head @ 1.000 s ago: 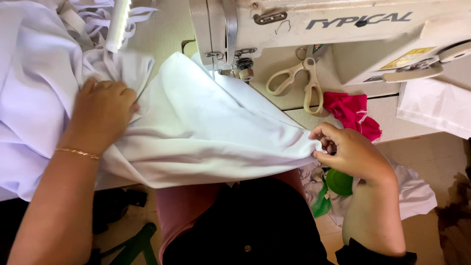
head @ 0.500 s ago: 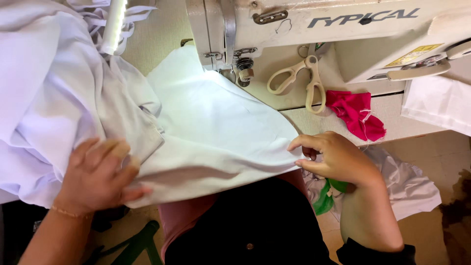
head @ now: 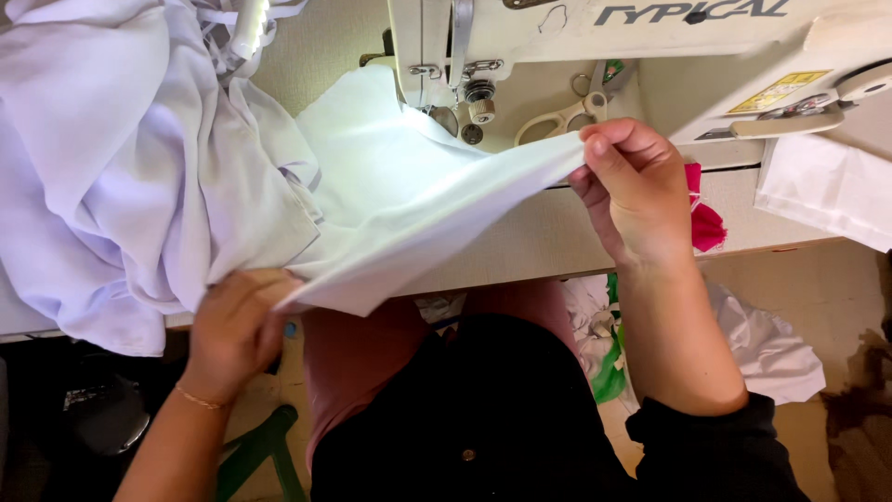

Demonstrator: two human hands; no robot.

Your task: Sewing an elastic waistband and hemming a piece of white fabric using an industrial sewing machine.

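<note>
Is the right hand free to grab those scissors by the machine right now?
Probably not at once: the right hand pinches the raised edge of the white cloth. The scissors lie close behind it on the machine bed, partly hidden, with nothing else between.

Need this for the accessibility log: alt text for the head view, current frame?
Two bare hands stretch a folded strip of white woven fabric in front of a cream industrial sewing machine: the right hand pinches one end, the left hand the other. A pile of white cloth lies at left; cream-handled scissors rest behind.
</note>
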